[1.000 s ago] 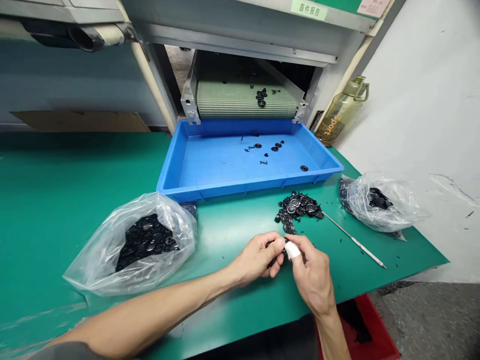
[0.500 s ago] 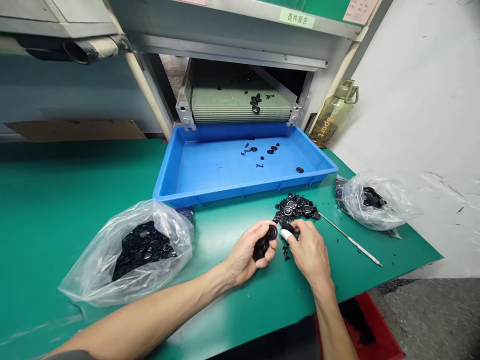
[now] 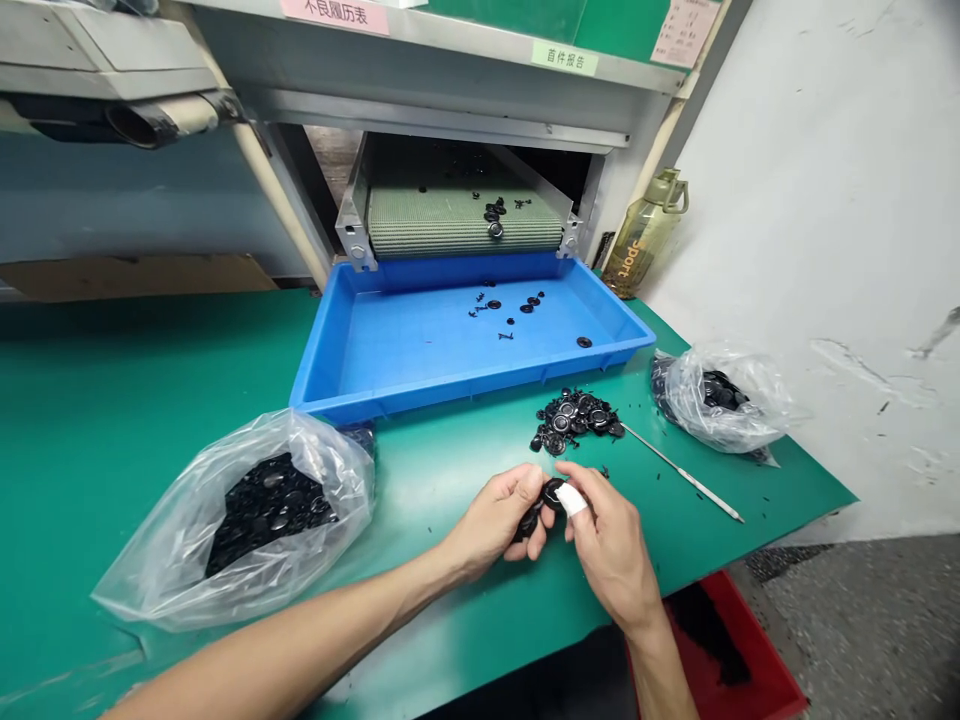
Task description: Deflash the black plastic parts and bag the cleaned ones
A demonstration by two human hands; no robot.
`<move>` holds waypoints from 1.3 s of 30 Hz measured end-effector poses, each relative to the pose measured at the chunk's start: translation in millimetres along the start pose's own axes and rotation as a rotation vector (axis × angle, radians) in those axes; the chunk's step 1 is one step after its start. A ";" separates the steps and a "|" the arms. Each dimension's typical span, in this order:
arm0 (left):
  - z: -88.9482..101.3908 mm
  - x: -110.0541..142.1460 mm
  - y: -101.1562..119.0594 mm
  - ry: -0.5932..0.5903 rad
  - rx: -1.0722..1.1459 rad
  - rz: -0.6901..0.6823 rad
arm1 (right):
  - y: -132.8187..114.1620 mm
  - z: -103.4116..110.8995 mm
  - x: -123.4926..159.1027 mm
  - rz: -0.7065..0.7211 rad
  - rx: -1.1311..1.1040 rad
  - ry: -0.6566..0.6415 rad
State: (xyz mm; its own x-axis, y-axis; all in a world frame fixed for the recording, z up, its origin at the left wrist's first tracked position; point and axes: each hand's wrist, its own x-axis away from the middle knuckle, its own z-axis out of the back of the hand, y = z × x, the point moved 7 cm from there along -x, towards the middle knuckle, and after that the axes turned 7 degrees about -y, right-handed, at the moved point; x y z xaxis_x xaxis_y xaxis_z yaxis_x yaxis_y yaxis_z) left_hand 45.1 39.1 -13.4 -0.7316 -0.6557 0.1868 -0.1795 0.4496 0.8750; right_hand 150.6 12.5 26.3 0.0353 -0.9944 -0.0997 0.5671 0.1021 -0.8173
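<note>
Several round black plastic discs (image 3: 529,522) are cupped in the curled fingers of my left hand (image 3: 501,520). My right hand (image 3: 609,530), with a white covering on its thumb, pinches another black disc (image 3: 554,493) right beside them. Both hands meet above the green table, in front of a pile of black discs and small bits (image 3: 577,420). To the right of that pile lies a thin metal rod-shaped tool (image 3: 686,476). What the right fingers hide behind the disc cannot be made out.
A blue tray (image 3: 472,388) with a few black parts stands below a green conveyor belt (image 3: 435,222). Clear plastic bags of black parts lie left (image 3: 330,520) and right (image 3: 765,410). A bottle (image 3: 646,235) stands behind; a red bin (image 3: 765,640) is below the table edge.
My right hand has come away from the pile towards my body, and its disc is now against those in my left hand. The camera view has shifted slightly.
</note>
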 end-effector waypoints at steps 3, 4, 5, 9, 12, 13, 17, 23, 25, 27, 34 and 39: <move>1.9 0.0 -2.7 0.026 0.001 0.014 | 1.6 -3.0 8.5 0.004 0.034 0.101; 2.6 0.1 -2.8 0.035 0.006 0.014 | -0.5 -5.1 10.8 0.037 0.063 0.102; 3.0 0.2 -2.6 0.038 0.011 0.014 | -2.6 -6.8 12.9 0.069 0.088 0.098; 1.8 1.1 -1.6 0.005 0.009 0.038 | -3.9 -7.1 15.8 0.090 0.075 0.093; 1.4 1.9 -2.2 -0.003 -0.003 0.052 | -3.7 -8.5 11.6 0.073 -0.008 0.057; 1.0 2.1 -2.8 -0.004 -0.003 0.054 | -2.8 -8.9 9.5 0.053 -0.030 0.056; 3.2 1.7 -3.0 0.051 0.024 0.006 | 4.7 -9.0 -3.1 -0.047 -0.028 0.070; 18.9 1.4 3.2 0.205 0.229 -0.083 | 11.6 -2.2 -40.4 -0.048 0.316 0.092; 20.8 0.3 4.5 0.179 0.321 -0.065 | 11.9 -3.3 -51.0 -0.047 0.382 0.103; 22.6 0.1 4.9 0.163 0.397 -0.039 | 11.1 -7.1 -56.7 -0.053 0.440 0.095; 20.1 -0.9 3.0 0.103 0.389 -0.009 | 0.2 -3.1 -41.4 0.040 0.482 0.042; 9.6 -1.6 2.6 0.074 0.217 0.051 | -13.8 9.7 -19.2 0.139 0.221 -0.030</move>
State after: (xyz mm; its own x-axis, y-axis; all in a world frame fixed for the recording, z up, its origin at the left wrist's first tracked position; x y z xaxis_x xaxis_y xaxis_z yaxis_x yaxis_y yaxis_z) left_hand 39.5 47.2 -15.8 -0.6947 -0.6677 0.2675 -0.2863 0.5979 0.7487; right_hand 150.0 29.9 45.0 0.1483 -0.9719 -0.1825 0.7210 0.2326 -0.6527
